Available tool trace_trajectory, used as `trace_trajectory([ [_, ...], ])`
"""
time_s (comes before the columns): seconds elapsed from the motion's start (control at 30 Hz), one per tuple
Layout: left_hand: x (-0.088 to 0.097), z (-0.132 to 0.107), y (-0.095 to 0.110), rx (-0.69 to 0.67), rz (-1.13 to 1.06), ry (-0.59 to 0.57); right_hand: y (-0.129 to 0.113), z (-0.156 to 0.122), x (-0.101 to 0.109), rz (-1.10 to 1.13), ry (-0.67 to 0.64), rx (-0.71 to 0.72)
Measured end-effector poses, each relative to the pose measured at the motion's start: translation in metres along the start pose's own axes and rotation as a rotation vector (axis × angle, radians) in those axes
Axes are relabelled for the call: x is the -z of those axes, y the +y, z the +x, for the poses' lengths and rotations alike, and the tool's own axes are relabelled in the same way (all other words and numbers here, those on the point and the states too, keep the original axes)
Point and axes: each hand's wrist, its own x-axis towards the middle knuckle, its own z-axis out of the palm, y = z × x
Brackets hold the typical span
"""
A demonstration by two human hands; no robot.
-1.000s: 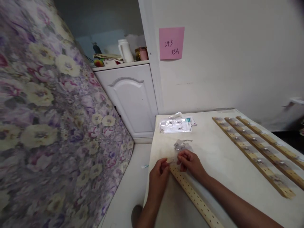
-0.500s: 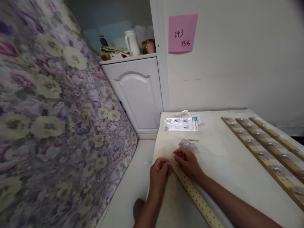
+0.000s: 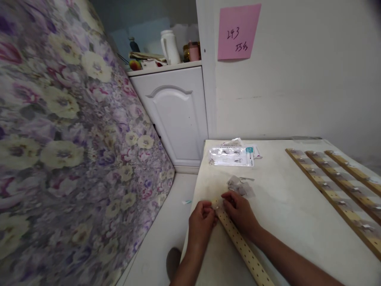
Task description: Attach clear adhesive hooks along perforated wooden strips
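Observation:
A long pale wooden strip with rows of dark holes (image 3: 245,250) lies on the table, slanting from between my hands toward the lower right. At its far end, my left hand (image 3: 202,220) is closed in a pinch on a small clear piece (image 3: 214,205). My right hand (image 3: 240,212) rests over the strip's right side with its fingers curled together; whatever is in them is hidden. Just beyond the right hand is a small pile of clear plastic packets (image 3: 238,186), with a thin metallic-looking piece (image 3: 246,179) beside it.
Clear blister packages with small metal parts (image 3: 230,157) lie at the table's far left. Several strips with clear-bagged metal pieces (image 3: 330,186) line the right side. A floral curtain (image 3: 74,151) hangs left, a white cabinet (image 3: 177,115) stands behind, and a pink note (image 3: 238,31) is on the wall.
The view has shifted slightly. The right hand's fingertips have come down a little beside the strip's end, and the left hand keeps its pinch there.

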Motion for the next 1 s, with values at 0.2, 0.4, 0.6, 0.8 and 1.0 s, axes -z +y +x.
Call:
trace_trajectory([
  [0.2, -0.001, 0.001, -0.003, -0.019, 0.019, 0.020, 0.000, 0.002, 0.000, -0.033, 0.003, 0.012],
  [0.4, -0.001, 0.002, -0.002, -0.018, 0.037, 0.015, 0.000, 0.004, -0.001, -0.052, 0.011, 0.031],
  [0.6, -0.002, 0.002, -0.003, -0.022, 0.029, 0.016, 0.001, 0.007, -0.002, -0.068, 0.030, 0.048],
  [0.8, -0.002, 0.004, -0.007, -0.022, 0.038, 0.009, 0.004, 0.008, -0.004, -0.065, 0.035, 0.063],
  [1.0, 0.007, -0.015, -0.004, -0.157, 0.312, 0.061, 0.003, 0.006, -0.003, -0.076, 0.035, 0.045],
])
